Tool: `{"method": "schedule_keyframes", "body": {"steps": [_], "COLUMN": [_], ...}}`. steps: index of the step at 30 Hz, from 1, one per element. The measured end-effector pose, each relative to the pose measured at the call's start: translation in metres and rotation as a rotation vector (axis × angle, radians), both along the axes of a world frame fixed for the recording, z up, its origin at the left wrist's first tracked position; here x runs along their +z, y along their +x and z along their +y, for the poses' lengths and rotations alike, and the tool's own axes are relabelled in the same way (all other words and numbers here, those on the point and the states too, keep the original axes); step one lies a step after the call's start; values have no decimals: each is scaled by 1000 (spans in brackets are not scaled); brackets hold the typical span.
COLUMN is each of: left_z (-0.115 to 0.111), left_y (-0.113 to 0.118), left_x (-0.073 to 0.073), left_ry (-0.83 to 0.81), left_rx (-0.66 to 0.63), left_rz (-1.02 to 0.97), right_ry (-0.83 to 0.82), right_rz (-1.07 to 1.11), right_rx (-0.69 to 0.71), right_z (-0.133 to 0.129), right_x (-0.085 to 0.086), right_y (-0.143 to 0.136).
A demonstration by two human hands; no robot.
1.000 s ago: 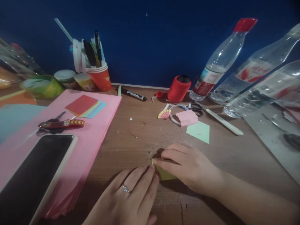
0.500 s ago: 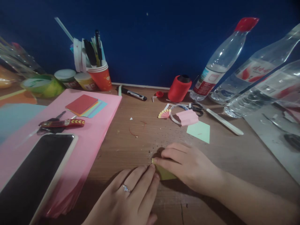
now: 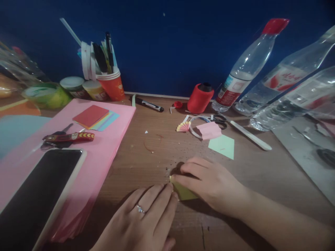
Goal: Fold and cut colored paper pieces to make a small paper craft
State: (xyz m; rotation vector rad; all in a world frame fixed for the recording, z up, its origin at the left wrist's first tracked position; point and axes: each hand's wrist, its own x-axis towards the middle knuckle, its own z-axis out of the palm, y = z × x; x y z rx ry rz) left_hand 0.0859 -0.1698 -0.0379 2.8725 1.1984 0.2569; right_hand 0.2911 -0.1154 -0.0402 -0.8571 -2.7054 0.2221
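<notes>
A small piece of yellow paper (image 3: 185, 194) lies on the table, partly covered by my hands. My right hand (image 3: 216, 183) reaches in from the right and is closed on the paper, with the foremost digit pressed at its upper left corner and the other fingers curled. My left hand (image 3: 149, 212), with a ring on one finger, lies with fingers stretched out and their tips at the paper's left edge. Beyond the right hand are a light green paper sheet (image 3: 222, 146), a pleated pink paper piece (image 3: 209, 130) and a small pink and yellow paper fan (image 3: 183, 126).
Pink sheets (image 3: 104, 153) at left carry a phone (image 3: 42, 195), a red utility knife (image 3: 69, 137) and coloured paper squares (image 3: 91, 116). Farther back stand a red paper cup (image 3: 112, 87) of pens, a red thread spool (image 3: 200, 98) and several bottles (image 3: 240, 73). Scissors (image 3: 220, 121) lie near a tape ring (image 3: 193, 129).
Both hands stay at the yellow paper with almost no movement. Slightly more of the paper shows between them, and the right hand sits a touch higher.
</notes>
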Motion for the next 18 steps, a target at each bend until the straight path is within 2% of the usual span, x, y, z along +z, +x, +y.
{"method": "schedule_keyframes", "body": {"steps": [18], "left_z": [0], "left_y": [0], "left_x": [-2], "left_ry": [51], "left_rx": [-4], "left_rz": [-5], "right_ry": [4], "right_rz": [-47], "right_rx": [8], "right_z": [1], "right_x": [-1], "right_y": [1]}}
